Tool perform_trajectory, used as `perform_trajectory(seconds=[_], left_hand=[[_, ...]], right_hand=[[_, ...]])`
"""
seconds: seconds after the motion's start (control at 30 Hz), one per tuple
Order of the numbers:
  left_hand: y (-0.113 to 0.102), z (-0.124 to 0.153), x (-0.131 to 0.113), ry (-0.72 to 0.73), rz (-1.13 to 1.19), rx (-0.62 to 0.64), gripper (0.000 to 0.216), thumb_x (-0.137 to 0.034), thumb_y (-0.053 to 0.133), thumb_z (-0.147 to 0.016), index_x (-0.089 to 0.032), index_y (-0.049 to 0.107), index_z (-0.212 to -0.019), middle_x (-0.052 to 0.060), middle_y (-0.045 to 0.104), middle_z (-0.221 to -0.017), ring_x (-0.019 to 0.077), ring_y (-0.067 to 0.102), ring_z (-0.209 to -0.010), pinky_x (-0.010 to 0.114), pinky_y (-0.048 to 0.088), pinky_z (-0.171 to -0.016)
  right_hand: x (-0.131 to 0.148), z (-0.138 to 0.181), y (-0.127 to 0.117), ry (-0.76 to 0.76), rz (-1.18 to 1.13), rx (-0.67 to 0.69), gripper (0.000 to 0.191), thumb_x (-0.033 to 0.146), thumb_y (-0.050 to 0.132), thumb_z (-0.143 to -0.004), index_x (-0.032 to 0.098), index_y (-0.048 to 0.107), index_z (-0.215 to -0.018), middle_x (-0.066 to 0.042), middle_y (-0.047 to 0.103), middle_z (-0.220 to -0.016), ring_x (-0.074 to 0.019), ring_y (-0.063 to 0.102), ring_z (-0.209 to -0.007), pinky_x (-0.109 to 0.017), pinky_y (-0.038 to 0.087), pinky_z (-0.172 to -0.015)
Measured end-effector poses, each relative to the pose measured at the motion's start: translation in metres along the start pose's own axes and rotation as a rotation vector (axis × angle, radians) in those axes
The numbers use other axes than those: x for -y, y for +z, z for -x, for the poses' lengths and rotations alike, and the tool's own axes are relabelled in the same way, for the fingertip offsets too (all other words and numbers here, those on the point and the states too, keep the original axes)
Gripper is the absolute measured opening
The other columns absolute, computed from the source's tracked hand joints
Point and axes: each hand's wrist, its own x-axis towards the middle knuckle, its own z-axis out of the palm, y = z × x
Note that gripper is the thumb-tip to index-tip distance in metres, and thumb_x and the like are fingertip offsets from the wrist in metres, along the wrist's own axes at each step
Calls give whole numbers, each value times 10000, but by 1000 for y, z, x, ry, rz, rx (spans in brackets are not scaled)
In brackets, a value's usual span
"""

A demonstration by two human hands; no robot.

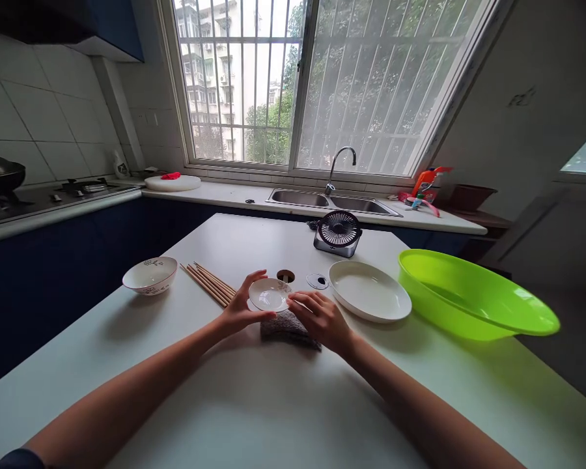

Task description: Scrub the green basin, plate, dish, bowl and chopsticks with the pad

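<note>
A small white dish (269, 296) with a faint pattern on its rim is held up over the table between my two hands. My left hand (241, 306) grips its left side, thumb and fingers spread around the edge. The fingers of my right hand (322, 319) pinch the right rim. Below the dish, partly hidden by it and by my right hand, lies a grey cloth (286, 331). Several wooden chopsticks (208, 283) lie just left of my left hand. A white oval plate (368, 291) stands to the right of my right hand.
On the white table (215, 404), a patterned bowl (150, 276) stands at left and a green basin (469, 293) at right. A small black fan (339, 231) stands near the far edge, beyond a round hole (286, 276). A double sink (303, 197) lies behind.
</note>
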Motion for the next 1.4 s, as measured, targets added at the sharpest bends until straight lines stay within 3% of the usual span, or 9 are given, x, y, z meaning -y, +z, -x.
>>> perform_trajectory(seconds=[0.2,0.33,0.53,0.77,0.97,1.2,1.4], left_hand=[[-1,8,1,-55,17,-103,887,-453,845,-662,-296,410,-1419,100,530,-1372,314,511,-1287,440,414,-1091],[-3,7,4,-32,-39,-144,886,-483,833,-666,-297,399,-1415,98,521,-1375,312,501,-1296,449,393,-1104],[-4,7,7,-14,-65,-156,900,-519,822,-668,-306,378,-1421,97,518,-1371,319,486,-1309,466,385,-1107],[-3,5,7,-39,-61,-163,929,-543,813,-666,-297,351,-1434,104,483,-1397,325,458,-1330,463,381,-1106],[-8,4,7,-2,-58,-184,963,-507,841,-641,-289,336,-1431,120,418,-1448,335,410,-1369,479,342,-1138],[-9,3,15,53,-94,-188,975,-507,849,-631,-286,323,-1421,122,429,-1433,341,425,-1350,507,321,-1144],[-9,4,20,154,-180,-141,987,-486,850,-642,-271,294,-1429,142,409,-1453,353,423,-1346,537,325,-1136]], right_hand=[[11,9,8,46,-95,31,276,167,537,-961,138,574,-1233,-132,708,-1066,-220,664,-988,-371,571,-817],[23,7,10,-25,-210,140,286,200,532,-963,145,576,-1240,-137,703,-1153,-222,657,-1076,-394,562,-904],[28,3,13,33,-219,280,356,160,520,-958,147,558,-1312,-140,686,-1232,-222,656,-1121,-404,554,-948],[12,11,15,38,-324,200,293,138,516,-952,149,608,-1230,-139,729,-1121,-220,692,-1019,-388,583,-852],[-2,4,-4,428,-574,45,221,245,609,-927,192,688,-1126,-97,748,-1000,-180,719,-835,-283,598,-721],[-15,-12,-14,687,-738,12,230,317,676,-863,189,727,-1047,-94,764,-949,-245,729,-845,-347,606,-719],[-18,-33,-1,565,-695,41,307,317,607,-922,222,668,-1208,-107,727,-1095,-232,705,-959,-348,602,-768]])
